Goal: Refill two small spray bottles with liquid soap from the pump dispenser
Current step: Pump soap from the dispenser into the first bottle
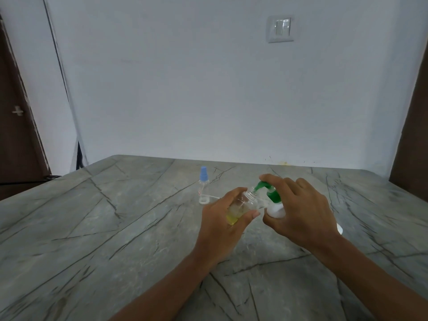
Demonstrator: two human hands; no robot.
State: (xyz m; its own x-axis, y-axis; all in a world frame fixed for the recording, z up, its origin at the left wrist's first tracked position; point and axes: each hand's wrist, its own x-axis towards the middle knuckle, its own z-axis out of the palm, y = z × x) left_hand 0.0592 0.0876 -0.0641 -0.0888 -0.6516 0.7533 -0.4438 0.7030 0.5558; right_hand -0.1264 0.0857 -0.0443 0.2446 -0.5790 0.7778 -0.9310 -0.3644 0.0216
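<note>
My left hand grips a small clear spray bottle with its cap off, tilted, yellow liquid pooled at its lower end. Its threaded mouth sits right under the green spout of the pump dispenser, a white bottle with a green pump head. My right hand wraps the dispenser, thumb on the white body and forefinger lying over the green pump top. A second clear spray bottle with a light blue cap stands upright farther back on the grey marble table. A thin white tube lies beside its base.
A white object peeks out behind my right wrist. The table's far edge meets a pale wall with a switch plate. A dark door stands at left and dark wood at right.
</note>
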